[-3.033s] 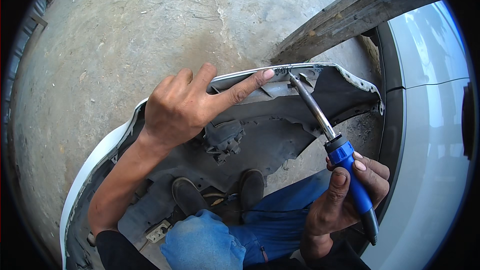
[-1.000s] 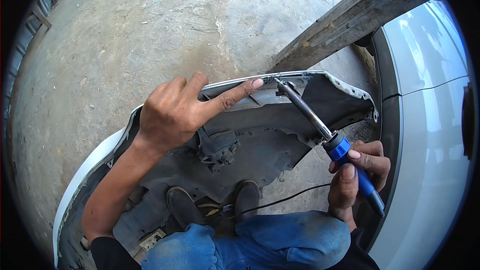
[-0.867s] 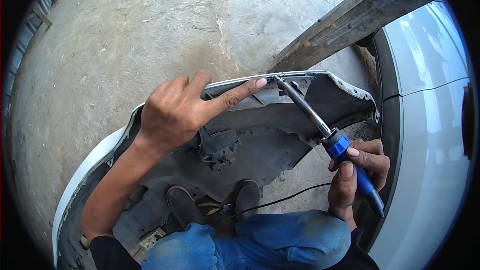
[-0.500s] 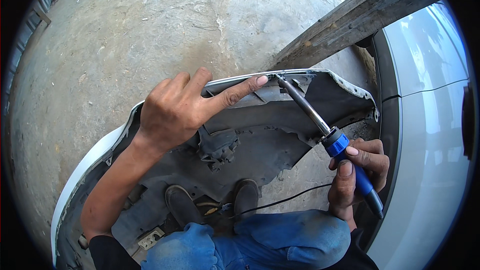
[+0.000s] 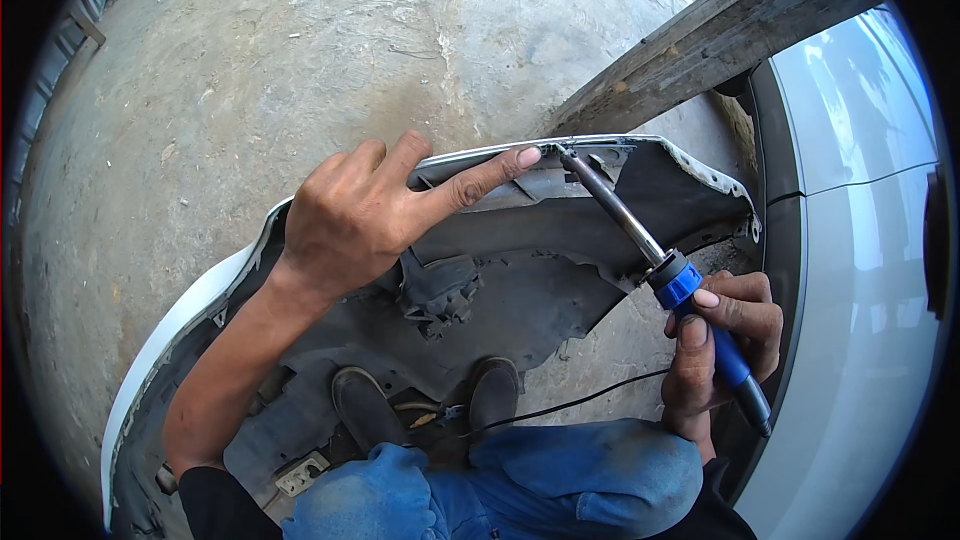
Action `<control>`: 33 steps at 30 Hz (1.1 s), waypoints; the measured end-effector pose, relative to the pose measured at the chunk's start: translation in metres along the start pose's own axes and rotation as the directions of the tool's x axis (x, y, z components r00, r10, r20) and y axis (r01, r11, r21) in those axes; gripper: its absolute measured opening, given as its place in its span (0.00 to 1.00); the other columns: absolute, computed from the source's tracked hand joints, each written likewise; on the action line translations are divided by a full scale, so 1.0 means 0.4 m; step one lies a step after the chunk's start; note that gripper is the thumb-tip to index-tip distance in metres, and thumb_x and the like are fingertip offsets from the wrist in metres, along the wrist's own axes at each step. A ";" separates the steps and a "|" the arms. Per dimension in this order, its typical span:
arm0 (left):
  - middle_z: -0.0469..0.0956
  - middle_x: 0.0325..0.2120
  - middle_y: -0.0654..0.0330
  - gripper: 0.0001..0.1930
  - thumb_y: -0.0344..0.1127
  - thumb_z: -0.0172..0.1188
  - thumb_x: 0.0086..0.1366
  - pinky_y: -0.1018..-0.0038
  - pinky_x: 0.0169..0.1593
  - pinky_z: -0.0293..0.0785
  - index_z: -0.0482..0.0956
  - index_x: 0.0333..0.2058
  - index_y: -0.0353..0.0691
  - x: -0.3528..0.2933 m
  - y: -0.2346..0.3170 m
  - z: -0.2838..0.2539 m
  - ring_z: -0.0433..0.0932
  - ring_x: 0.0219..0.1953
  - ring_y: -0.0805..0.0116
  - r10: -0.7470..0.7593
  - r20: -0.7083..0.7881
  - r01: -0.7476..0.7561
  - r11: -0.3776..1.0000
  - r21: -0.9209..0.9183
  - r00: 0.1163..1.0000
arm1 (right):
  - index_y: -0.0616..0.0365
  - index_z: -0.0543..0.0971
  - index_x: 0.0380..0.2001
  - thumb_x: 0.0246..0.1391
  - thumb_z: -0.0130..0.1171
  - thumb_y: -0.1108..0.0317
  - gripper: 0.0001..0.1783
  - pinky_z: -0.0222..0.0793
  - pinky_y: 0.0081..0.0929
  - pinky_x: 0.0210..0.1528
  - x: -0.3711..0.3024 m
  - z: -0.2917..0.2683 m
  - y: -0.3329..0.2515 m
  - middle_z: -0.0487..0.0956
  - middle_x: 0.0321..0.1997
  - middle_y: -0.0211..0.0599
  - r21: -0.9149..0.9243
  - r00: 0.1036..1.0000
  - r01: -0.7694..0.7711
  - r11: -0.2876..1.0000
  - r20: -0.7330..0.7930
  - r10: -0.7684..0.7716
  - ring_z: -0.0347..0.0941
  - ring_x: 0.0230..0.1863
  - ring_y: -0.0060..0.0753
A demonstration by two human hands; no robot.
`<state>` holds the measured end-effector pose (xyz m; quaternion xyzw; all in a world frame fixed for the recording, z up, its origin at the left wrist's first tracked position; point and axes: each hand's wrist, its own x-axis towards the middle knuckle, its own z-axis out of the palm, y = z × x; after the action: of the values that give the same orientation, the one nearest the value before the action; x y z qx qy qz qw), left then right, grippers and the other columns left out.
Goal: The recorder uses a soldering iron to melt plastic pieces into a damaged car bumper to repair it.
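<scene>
Head view: our left hand presses the grey plastic bumper's cracked edge while our right hand grips the blue-handled soldering iron, tip on the unfinished seam.

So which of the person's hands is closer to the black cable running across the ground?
The right hand. It grips the blue-handled soldering iron just above the cable. The left hand rests higher up on the bumper's top edge, well away from it.
</scene>
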<state>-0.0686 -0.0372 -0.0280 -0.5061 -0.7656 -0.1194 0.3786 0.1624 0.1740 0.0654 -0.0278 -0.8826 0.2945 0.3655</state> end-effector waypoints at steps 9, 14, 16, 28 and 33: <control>0.73 0.25 0.71 0.31 0.42 0.58 0.73 0.80 0.18 0.67 0.67 0.70 0.84 0.000 0.002 -0.002 0.66 0.18 0.80 -0.008 0.015 0.007 1.000 0.005 1.000 | 0.52 0.78 0.38 0.59 0.67 0.56 0.14 0.73 0.20 0.25 -0.003 0.015 0.017 0.74 0.31 0.36 -0.056 0.997 0.028 0.998 -0.070 -0.032 0.72 0.21 0.20; 0.73 0.26 0.71 0.30 0.43 0.58 0.73 0.80 0.18 0.67 0.67 0.70 0.85 0.000 0.001 -0.001 0.66 0.18 0.80 -0.003 0.005 0.003 1.000 0.022 1.000 | 0.52 0.78 0.38 0.59 0.67 0.56 0.14 0.73 0.20 0.25 -0.004 0.022 0.016 0.73 0.31 0.35 -0.037 0.998 0.016 0.999 -0.067 -0.018 0.72 0.21 0.20; 0.73 0.26 0.71 0.30 0.43 0.58 0.74 0.80 0.18 0.67 0.68 0.69 0.85 -0.001 0.002 0.000 0.66 0.18 0.80 -0.005 0.001 0.005 1.000 0.026 1.000 | 0.52 0.78 0.38 0.59 0.67 0.56 0.14 0.73 0.20 0.25 -0.005 0.024 0.017 0.73 0.31 0.35 -0.024 0.997 0.021 0.999 -0.071 -0.023 0.72 0.21 0.20; 0.74 0.28 0.66 0.38 0.28 0.63 0.62 0.71 0.25 0.73 0.75 0.66 0.79 0.006 0.014 -0.017 0.73 0.23 0.71 -0.048 0.069 0.051 0.998 -0.045 0.996 | 0.53 0.83 0.43 0.49 0.70 0.71 0.16 0.73 0.26 0.30 -0.007 0.012 0.016 0.78 0.31 0.39 0.044 0.999 0.033 0.999 -0.006 -0.033 0.76 0.27 0.25; 0.75 0.28 0.66 0.37 0.28 0.63 0.62 0.71 0.25 0.74 0.76 0.66 0.79 0.010 0.012 -0.018 0.73 0.23 0.70 -0.043 0.060 0.045 0.998 -0.033 0.997 | 0.54 0.78 0.39 0.59 0.69 0.58 0.14 0.76 0.25 0.29 0.000 0.012 0.009 0.75 0.32 0.37 -0.010 0.999 0.029 1.000 0.014 -0.029 0.74 0.24 0.22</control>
<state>-0.0620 -0.0363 -0.0212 -0.4990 -0.7852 -0.1260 0.3444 0.1585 0.1746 0.0606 -0.0148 -0.8869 0.2851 0.3633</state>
